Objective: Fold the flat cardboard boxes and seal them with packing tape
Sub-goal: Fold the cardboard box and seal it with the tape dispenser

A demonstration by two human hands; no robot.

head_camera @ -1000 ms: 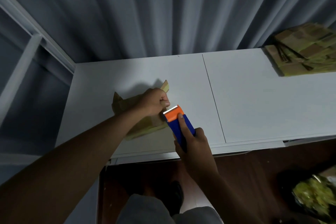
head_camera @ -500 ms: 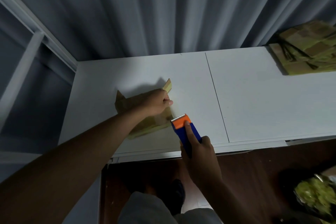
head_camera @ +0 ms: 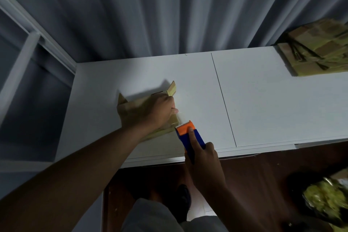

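The left hand (head_camera: 162, 111) is down on top of the cardboard box (head_camera: 131, 117), fingers curled over its right edge and gripping it so it sits firm on the white table (head_camera: 263, 103), at about nine o'clock from the table's middle seam. And there's the tape dispenser (head_camera: 190, 135), orange head and blue body, clutched in the right hand (head_camera: 203, 160) with the forefinger laid along its back, the toothed blade just beside the box's near right corner at five o'clock from the left hand. A faint glossy strip seems to run from that corner toward the blade, which would be tape stretched between the two, though it's too pale to be sure. So this looks like the sealing stroke on this box: the bottom flaps appear folded shut, since the top surface under the palm reads flat, while two flaps stand up at the far side, at eleven and one o'clock. Judging by that, one seam is being taped and the tape is not yet cut; the far flaps are left to deal with. Over at two o'clock, at the far right edge of the table, a stack of flat boxes (head_camera: 316, 56) waits unfolded, so most of the job looks to be ahead.
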